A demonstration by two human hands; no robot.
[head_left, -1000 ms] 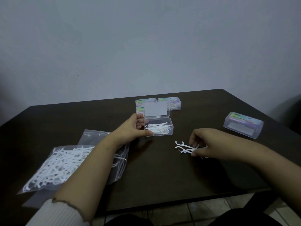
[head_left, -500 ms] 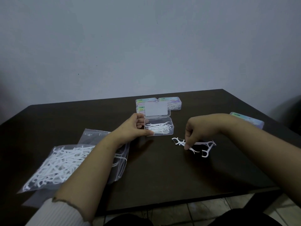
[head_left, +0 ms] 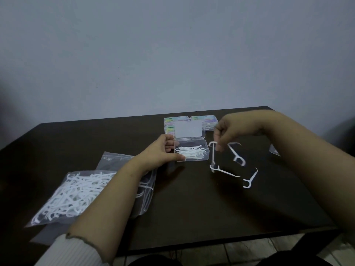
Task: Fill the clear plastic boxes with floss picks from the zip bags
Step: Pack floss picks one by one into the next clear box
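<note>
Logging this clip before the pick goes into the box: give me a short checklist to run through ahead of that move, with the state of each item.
1. Open box has its lid up, mouth clear: ok.
2. Left hand holds the box at its left end: ok.
3. Right hand pinches one floss pick, hanging beside the box: ok.
4. Only one pick in that pinch: cannot tell, the fingers hide part of it.
5. Room in the box: ok, the picks inside lie low.
6. Loose picks left on the table: not ok, three, at and.
</note>
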